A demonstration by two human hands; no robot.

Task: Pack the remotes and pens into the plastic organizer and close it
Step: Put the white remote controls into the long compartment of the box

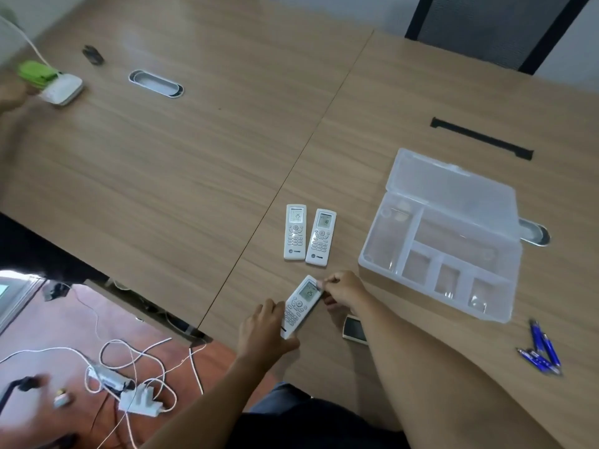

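1. The left hand (264, 328) was curled around the lower end of a white remote (300, 305), fingers pressed to its left edge, seemingly to steady it.
2. The right hand (344, 288) pinched the same remote's upper corner beside its lit display; I judged the two-handed hold as a lift or a turn toward packing.
3. Two more remotes (307, 236) lay flat on the counter (194, 163), side by side just beyond the held one, displays away from the person, not yet packed.
4. The plastic organizer (444, 241) sat to the right of the held remote, its lid folded back open; the long compartments looked mostly empty, ready to receive remotes.
5. Blue pens (542, 350) lay in a loose cluster farther right of the held remote, past the organizer's near corner.
6. A small dark-faced object (355, 328) rested just right of the held remote, partly under the right forearm; I could not tell what it was.
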